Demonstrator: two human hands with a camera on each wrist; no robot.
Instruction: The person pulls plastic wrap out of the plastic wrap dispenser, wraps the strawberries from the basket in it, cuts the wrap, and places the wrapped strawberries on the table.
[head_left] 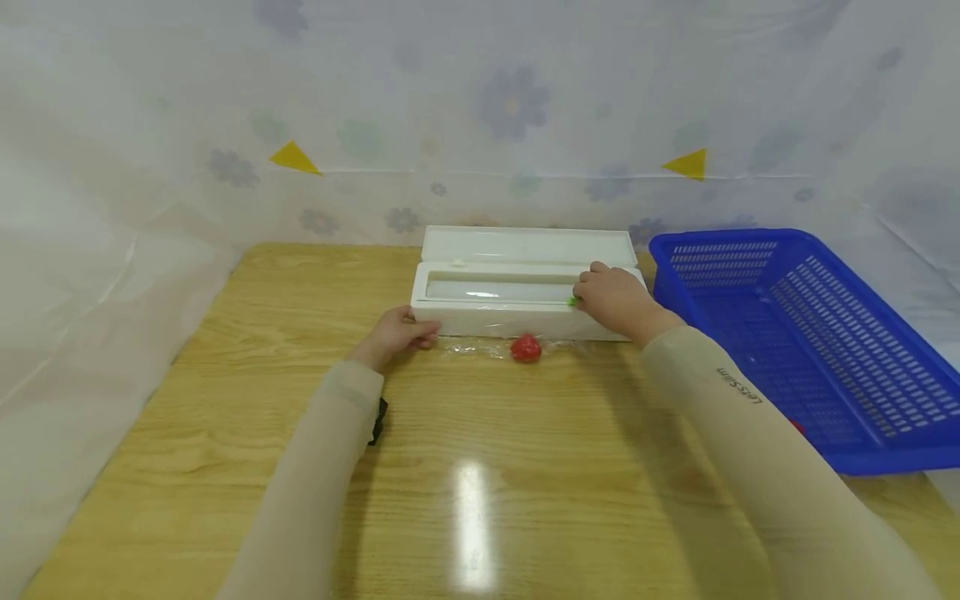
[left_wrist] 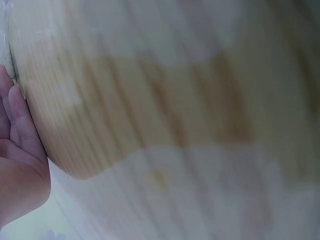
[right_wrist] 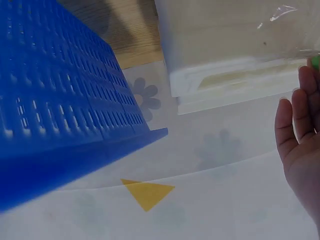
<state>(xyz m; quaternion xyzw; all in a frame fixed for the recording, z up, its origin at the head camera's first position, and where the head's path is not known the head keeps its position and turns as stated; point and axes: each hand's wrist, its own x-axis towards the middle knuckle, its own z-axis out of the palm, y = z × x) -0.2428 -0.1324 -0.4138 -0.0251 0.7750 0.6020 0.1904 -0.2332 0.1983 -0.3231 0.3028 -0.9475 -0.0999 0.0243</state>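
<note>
A white cling film dispenser box [head_left: 480, 319] stands at the back middle of the table, its lid [head_left: 528, 245] raised and a film roll [head_left: 495, 291] inside. Near the right end of its front rim, my right hand [head_left: 615, 300] pinches a small green slide cutter [head_left: 572, 301], mostly hidden by the fingers. My left hand [head_left: 393, 335] rests against the box's front left corner with its fingers extended; only part of that hand [left_wrist: 22, 145] shows in the left wrist view. Clear film [head_left: 476, 350] hangs over the front onto the table, with a red strawberry-like object [head_left: 526, 348] at it.
A blue slotted plastic basket [head_left: 750, 333] stands right of the box, with something red [head_left: 797, 426] partly visible behind the right sleeve. A black item [head_left: 378, 421] peeks out beside the left forearm. A flowered curtain [head_left: 465, 108] hangs behind the wooden table [head_left: 247, 400].
</note>
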